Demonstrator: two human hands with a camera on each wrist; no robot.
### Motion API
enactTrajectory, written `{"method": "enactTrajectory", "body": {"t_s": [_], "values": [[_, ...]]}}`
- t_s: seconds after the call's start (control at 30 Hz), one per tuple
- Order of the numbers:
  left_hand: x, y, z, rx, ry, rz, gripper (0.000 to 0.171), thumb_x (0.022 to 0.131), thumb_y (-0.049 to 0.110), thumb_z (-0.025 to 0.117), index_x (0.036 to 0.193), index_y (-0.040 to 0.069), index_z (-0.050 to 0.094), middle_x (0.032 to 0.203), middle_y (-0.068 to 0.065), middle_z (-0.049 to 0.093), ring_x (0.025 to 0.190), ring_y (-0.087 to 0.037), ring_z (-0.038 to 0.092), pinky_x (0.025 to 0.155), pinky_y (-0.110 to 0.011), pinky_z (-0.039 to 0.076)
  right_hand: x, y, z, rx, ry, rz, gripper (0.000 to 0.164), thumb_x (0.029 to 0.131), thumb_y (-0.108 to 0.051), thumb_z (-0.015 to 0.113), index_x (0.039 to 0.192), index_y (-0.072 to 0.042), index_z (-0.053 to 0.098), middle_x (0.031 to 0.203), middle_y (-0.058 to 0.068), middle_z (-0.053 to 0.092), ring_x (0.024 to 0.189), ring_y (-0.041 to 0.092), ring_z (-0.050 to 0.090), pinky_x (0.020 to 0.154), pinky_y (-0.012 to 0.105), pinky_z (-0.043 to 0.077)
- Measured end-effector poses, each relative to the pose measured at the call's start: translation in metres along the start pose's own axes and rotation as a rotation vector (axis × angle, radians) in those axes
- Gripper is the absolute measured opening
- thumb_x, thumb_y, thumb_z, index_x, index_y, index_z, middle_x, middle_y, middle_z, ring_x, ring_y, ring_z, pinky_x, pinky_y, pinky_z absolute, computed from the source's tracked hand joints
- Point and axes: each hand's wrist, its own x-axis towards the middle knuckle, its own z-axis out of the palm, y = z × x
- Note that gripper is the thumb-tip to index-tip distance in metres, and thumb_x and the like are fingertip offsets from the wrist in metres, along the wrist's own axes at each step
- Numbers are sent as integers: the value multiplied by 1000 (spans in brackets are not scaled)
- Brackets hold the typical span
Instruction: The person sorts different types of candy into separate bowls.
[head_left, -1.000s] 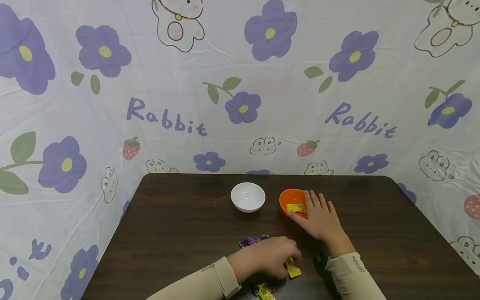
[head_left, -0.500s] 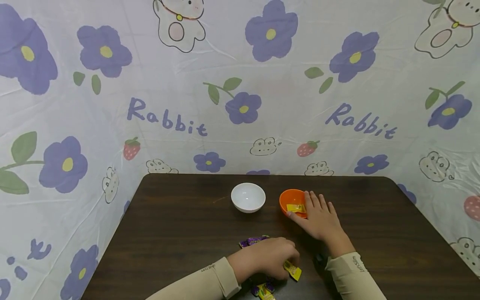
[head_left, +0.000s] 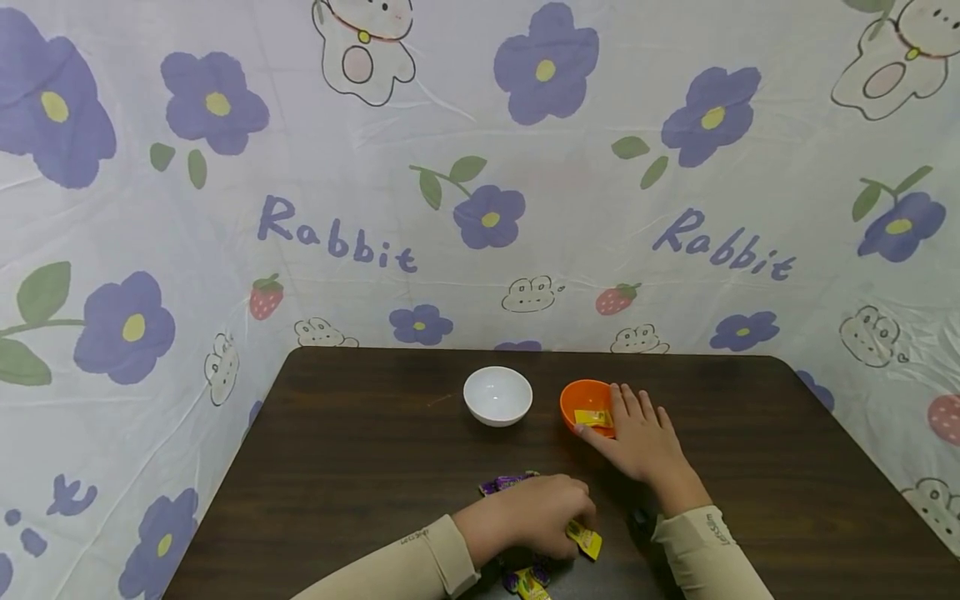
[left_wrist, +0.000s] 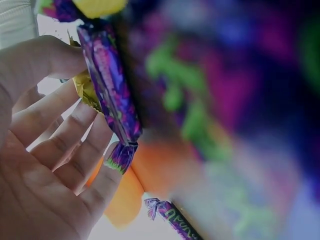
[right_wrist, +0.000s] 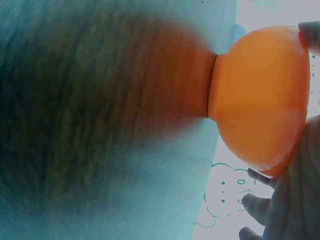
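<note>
My left hand (head_left: pixel 536 512) pinches a yellow-wrapped candy (head_left: pixel 585 540) low over the table, one end showing past the fingers. In the left wrist view, thumb and forefinger meet at the yellow wrapper (left_wrist: pixel 86 90), partly hidden behind a nearer purple candy (left_wrist: pixel 111 82). Purple candies (head_left: pixel 506 482) lie just beyond this hand. Nearer the front are another purple candy (head_left: pixel 516 580) and a yellow one (head_left: pixel 532 587). My right hand (head_left: pixel 645 442) rests against the right side of an orange bowl (head_left: pixel 581 393), fingers straight and thumb at the near rim. A yellow candy (head_left: pixel 592 418) sits inside the bowl.
Left of the orange bowl stands a white bowl (head_left: pixel 497 396) with nothing showing in it. The dark wooden table (head_left: pixel 360 467) ends at a patterned cloth backdrop (head_left: pixel 562 167). Beside the right wrist is a small dark object (head_left: pixel 641 521).
The yellow candy in my left hand has tilted and shifted very slightly left with the fingers. My right hand and both bowls stay in place.
</note>
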Motion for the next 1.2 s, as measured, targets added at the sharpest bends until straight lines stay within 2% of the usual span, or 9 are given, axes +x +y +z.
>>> {"method": "enactTrajectory", "body": {"t_s": [0.53,0.73,0.97,1.2], "values": [[-1,-12,-10,-2,91,-35,25,87,20,84,112,17,79,99,9,65,82,1,54,77,-12,46,0,0,1,7,-1,-8,110,99,-82,39,167,3,20,173,29,22,158,56,21,126,73,14],[-3,-20,-12,-38,164,-61,24,88,20,83,111,17,78,101,10,65,84,1,54,78,-11,47,-2,-1,2,8,3,-8,109,99,-80,40,167,3,21,173,29,23,158,56,21,126,73,15],[-8,-27,-26,-122,260,-82,24,89,16,81,113,14,78,107,7,69,88,-1,57,85,-12,50,-1,-1,4,5,17,-14,108,100,-79,41,166,5,22,171,31,25,157,58,23,126,73,16],[-4,-40,-39,-172,357,-91,24,90,16,78,113,11,78,110,3,71,93,-5,59,90,-13,53,1,1,5,-17,33,-16,105,101,-76,42,166,5,23,171,30,26,156,57,24,126,73,17]]}}
